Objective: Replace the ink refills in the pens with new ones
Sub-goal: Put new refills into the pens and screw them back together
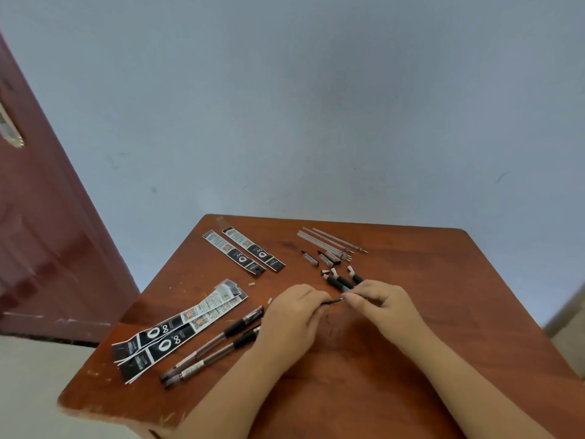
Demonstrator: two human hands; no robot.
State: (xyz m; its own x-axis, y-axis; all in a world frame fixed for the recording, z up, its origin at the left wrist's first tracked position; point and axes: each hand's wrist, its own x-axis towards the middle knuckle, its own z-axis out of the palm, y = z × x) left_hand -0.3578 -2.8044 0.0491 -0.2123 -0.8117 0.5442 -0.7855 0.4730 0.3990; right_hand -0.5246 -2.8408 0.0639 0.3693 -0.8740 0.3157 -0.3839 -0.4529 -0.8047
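My left hand (292, 315) and my right hand (378, 301) meet over the middle of the wooden table (443, 312). Between their fingertips runs a thin dark refill or pen part (333, 301); the left fingers curl round one end and the right fingers pinch the other. Two assembled pens (212, 346) with black grips lie side by side left of my left hand. Just beyond my hands lie black grip sections (340, 282) and pen caps (319, 258). Several clear refill tubes (329, 241) rest near the far edge.
Two black-and-white refill packets (245, 251) lie at the back left. More packets (177, 331) are stacked at the front left, close to the table's edge. Small white bits are scattered between them. A red-brown door (41, 232) stands to the left, a pale wall behind.
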